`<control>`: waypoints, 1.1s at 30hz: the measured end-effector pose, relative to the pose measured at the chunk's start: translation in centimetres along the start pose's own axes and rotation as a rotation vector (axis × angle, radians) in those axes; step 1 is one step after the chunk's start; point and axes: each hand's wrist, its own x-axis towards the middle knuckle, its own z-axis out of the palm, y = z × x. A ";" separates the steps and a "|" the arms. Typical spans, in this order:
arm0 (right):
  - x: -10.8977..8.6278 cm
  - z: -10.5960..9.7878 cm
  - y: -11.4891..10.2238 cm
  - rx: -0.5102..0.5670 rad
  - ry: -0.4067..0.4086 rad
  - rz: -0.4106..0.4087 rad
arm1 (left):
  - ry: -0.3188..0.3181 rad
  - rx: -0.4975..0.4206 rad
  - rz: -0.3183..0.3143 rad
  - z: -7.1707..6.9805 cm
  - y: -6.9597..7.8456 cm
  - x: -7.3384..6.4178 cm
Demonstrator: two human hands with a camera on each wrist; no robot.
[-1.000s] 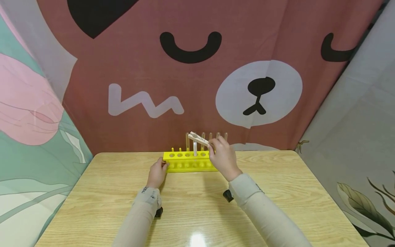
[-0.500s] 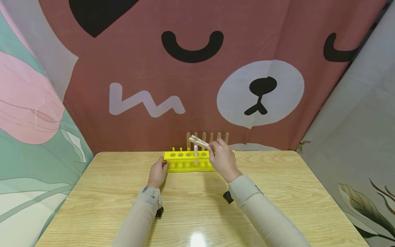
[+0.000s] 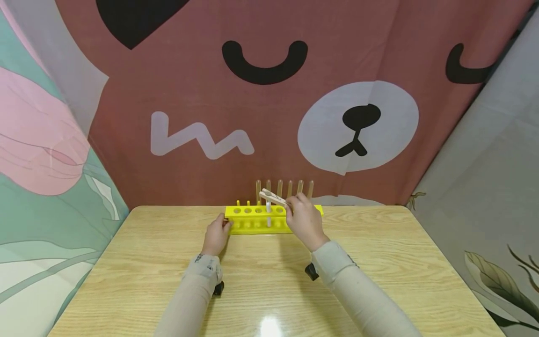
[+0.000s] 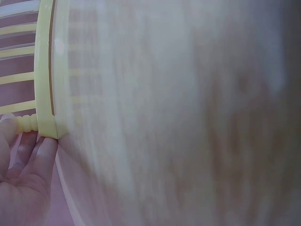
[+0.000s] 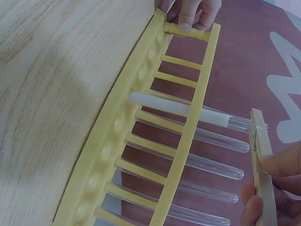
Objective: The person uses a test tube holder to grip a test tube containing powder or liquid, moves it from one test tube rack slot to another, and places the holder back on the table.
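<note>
At the table's back stands a yellow test tube rack [image 3: 252, 230]. My left hand [image 3: 215, 235] holds its left end; in the left wrist view the thumb and fingers [image 4: 44, 160] close about the ridged end post [image 4: 27, 124]. My right hand [image 3: 306, 219] pinches a wooden test tube clamp [image 3: 273, 197], tilted down toward the right. The clamp's jaws grip the top of a test tube [image 3: 268, 218] with white contents. This tube passes down through a hole in the rack's upper bar; in the right wrist view its rounded bottom reaches the lower bar [image 5: 101, 136].
Several clear test tubes [image 3: 290, 188] stand upside down on the pegs along the rack's back. A patterned cloth [image 3: 189, 178] hangs right behind the table [image 3: 261, 276]. Pale cloth [image 3: 476, 154] hangs on the right side.
The right hand has lowered the clamp and the white-filled test tube, which now sits deeper in its rack hole. The left hand still holds the rack's end.
</note>
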 end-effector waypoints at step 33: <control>-0.3 0.4 0.0 -0.002 -0.028 0.068 | 0.004 -0.008 0.002 0.1 -0.1 0.0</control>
